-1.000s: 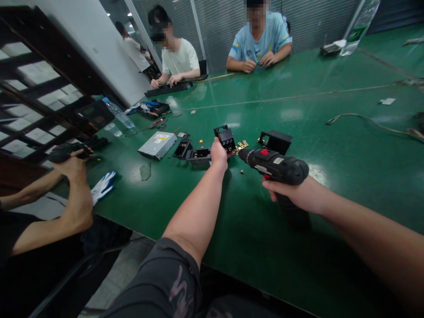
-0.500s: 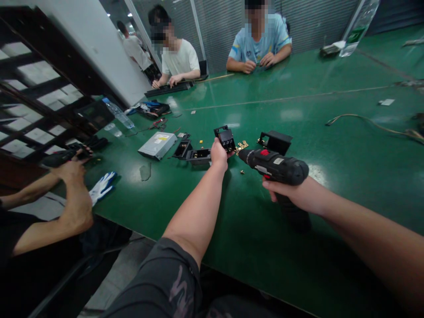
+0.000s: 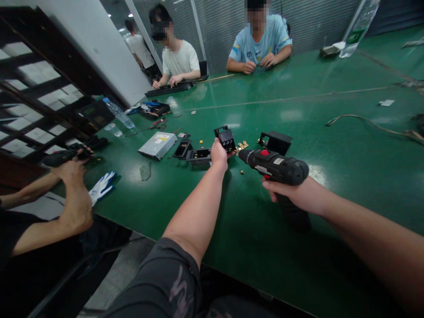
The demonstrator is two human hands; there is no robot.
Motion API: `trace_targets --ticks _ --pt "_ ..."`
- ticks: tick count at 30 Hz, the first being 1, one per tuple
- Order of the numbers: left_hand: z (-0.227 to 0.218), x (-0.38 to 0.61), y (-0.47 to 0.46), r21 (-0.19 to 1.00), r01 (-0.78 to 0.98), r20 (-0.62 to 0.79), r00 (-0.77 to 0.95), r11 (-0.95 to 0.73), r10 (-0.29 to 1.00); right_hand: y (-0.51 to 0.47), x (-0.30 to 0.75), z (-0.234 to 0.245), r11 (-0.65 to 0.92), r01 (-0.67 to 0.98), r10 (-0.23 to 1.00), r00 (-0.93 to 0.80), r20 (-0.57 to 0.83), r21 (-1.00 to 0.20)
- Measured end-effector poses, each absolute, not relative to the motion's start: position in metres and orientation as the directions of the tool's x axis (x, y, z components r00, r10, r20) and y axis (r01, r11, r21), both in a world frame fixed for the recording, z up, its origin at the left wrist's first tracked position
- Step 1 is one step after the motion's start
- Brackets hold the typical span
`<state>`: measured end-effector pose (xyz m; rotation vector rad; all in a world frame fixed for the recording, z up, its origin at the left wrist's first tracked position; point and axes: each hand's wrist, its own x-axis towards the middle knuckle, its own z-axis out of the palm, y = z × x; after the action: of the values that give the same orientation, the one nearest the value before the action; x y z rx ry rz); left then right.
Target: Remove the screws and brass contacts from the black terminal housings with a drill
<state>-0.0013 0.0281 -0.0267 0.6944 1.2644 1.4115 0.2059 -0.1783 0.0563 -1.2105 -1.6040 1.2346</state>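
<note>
"What lay on the green surface [image 3: 344,145]?"

"A silver metal box [image 3: 158,145] and, nearer the person, a black cordless drill [image 3: 273,166], held up in the right hand [image 3: 291,190] with the fingers closed round its grip."

"And the left hand [image 3: 218,155]?"

"Its fingers were curled shut on a small black housing [image 3: 226,138], raised just off the surface."

"Were any containers holding anything?"

"An open black housing [image 3: 202,161] sat just beside that hand, with brass contacts [image 3: 195,154] inside — a brass plate [image 3: 242,146] lay on the surface, between the drill and the small housing."
</note>
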Motion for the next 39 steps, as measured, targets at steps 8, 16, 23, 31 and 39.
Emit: trace_targets --ticks 8,16,23,31,39 --pt "-0.026 0.000 0.027 0.938 -0.324 -0.222 -0.283 0.125 0.933 -0.177 0.206 0.053 0.079 0.227 0.967 -0.254 0.019 -0.971" --pt "-0.026 0.000 0.028 0.937 -0.326 -0.218 -0.261 0.127 0.941 -0.178 0.206 0.050 0.067 0.239 0.971 -0.238 0.009 -0.969" --pt "-0.027 -0.001 0.028 0.940 -0.320 -0.210 -0.270 0.118 0.940 -0.177 0.208 0.048 0.086 0.246 0.967 -0.252 0.022 -0.965" --pt "-0.025 0.000 0.027 0.941 -0.312 -0.223 -0.271 0.134 0.936 -0.179 0.207 0.050 0.065 0.225 0.970 -0.242 0.009 -0.972" --pt "-0.024 0.000 0.026 0.936 -0.325 -0.225 -0.266 0.133 0.937 -0.178 0.207 0.049 0.073 0.233 0.968 -0.252 0.013 -0.970"
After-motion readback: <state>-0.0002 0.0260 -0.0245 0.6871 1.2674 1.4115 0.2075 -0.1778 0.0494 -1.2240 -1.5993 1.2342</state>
